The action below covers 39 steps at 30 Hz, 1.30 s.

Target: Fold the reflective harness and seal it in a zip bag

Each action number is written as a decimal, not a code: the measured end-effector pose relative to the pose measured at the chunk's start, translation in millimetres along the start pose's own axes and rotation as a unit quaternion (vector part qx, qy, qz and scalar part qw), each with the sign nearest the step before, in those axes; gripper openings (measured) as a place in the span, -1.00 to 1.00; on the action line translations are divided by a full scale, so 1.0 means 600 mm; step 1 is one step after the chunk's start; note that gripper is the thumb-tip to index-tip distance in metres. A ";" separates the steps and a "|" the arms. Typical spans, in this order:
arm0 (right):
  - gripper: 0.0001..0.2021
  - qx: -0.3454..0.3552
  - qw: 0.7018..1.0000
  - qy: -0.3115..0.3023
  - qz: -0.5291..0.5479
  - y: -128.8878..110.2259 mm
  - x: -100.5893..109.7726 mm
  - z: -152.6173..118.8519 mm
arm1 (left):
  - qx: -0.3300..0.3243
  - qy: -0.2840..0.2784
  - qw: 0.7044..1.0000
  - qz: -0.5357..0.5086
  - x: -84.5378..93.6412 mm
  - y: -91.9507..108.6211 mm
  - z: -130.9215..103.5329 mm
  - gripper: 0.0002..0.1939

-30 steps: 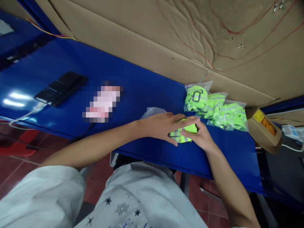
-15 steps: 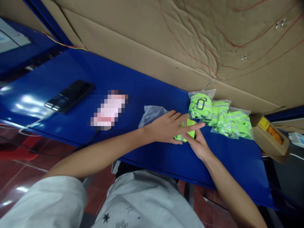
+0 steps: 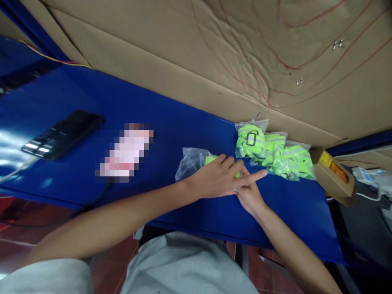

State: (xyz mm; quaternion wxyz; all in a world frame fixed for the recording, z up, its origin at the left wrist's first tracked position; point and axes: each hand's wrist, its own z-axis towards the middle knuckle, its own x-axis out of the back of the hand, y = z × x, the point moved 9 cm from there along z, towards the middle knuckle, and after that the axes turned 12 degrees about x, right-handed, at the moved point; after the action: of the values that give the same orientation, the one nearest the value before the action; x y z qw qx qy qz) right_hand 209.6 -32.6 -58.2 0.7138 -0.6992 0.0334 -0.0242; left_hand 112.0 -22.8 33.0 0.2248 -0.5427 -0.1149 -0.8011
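My left hand (image 3: 219, 177) lies over a folded neon-green reflective strap (image 3: 210, 159), its index finger stretched out to the right and the other fingers curled on the strap. Beneath its fingertips is my right hand (image 3: 249, 196), whose fingers are partly hidden as they hold the strap from the right side. Left of the strap, a clear plastic bag (image 3: 191, 161) rests on the blue table (image 3: 171, 118), partly behind my left hand. Bagged green straps (image 3: 251, 141) lie in a row behind my hands, against the cardboard.
A black phone (image 3: 63, 134) with a white cable lies at the left, beside a blurred pink-and-white item (image 3: 127, 153). An open cardboard box (image 3: 332, 175) stands at the right end. Brown cardboard (image 3: 153, 53) with red wires rises behind the table.
My left hand now covers more of the strap's right part, and green shows left of its knuckles. The whole view has shifted, moving the phone and box leftward in the picture.
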 end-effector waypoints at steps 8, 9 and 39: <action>-0.39 0.103 0.974 -0.170 -0.112 -0.064 -0.021 -0.017 | 0.145 0.002 0.988 -0.054 0.020 -0.031 -0.009 -0.04; -0.42 0.115 0.965 -0.196 -0.129 -0.066 -0.031 -0.021 | 0.133 -0.017 0.990 -0.051 0.021 -0.021 -0.009 -0.04; -0.79 0.118 0.976 -0.099 -0.153 -0.073 0.065 0.027 | 0.406 -0.145 0.460 -0.776 -0.103 -0.137 -0.064 -0.59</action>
State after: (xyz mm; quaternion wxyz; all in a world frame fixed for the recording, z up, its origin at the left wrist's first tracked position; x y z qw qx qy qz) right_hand 250.5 -20.8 -14.7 0.7790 -0.6055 -0.1481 -0.0678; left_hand 60.0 47.0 -34.0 -0.3142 -0.1852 -0.8320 -0.4181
